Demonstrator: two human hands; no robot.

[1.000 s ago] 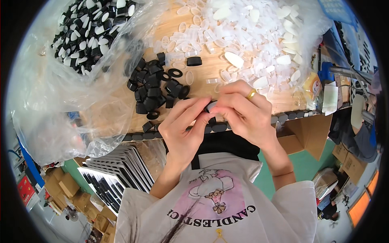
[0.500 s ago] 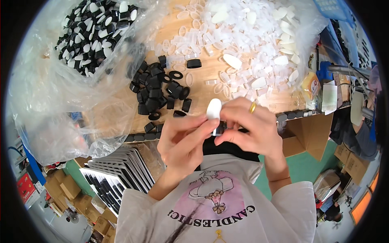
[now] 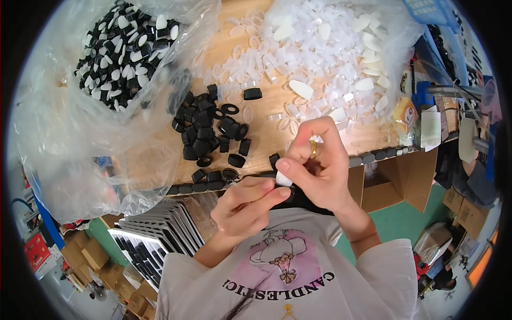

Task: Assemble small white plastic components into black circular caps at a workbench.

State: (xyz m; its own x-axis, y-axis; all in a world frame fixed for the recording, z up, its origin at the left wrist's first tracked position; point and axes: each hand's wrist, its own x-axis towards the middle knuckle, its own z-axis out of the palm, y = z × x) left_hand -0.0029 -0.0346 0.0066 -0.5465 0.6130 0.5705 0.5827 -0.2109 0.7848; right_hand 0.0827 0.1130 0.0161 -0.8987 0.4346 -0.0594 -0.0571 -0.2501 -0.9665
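Note:
In front of my chest, at the table's near edge, my two hands meet over a small assembly. My left hand (image 3: 248, 205) is closed, its fingertips pinching a black cap (image 3: 288, 196) that is mostly hidden by the fingers. Against it sits a white oval piece (image 3: 283, 180), gripped by my right hand (image 3: 320, 165), whose thumb presses on it and whose forefinger is curled. How far the white piece sits inside the black cap cannot be seen. Beyond my left hand lies a loose pile of black caps (image 3: 201, 130) and rings.
Clear plastic rings (image 3: 314, 58) are heaped at the back, with white oval pieces (image 3: 301, 89) among them. A plastic bag (image 3: 58, 133) at left holds black-and-white pieces (image 3: 125, 56). Stacked trays (image 3: 160, 224) stand below left; an open carton (image 3: 397, 184) stands below right.
The white oval piece, upright above my fingers before, is now lower, under my right thumb. My right hand has turned, its forefinger raised and curled. My left hand moved slightly down.

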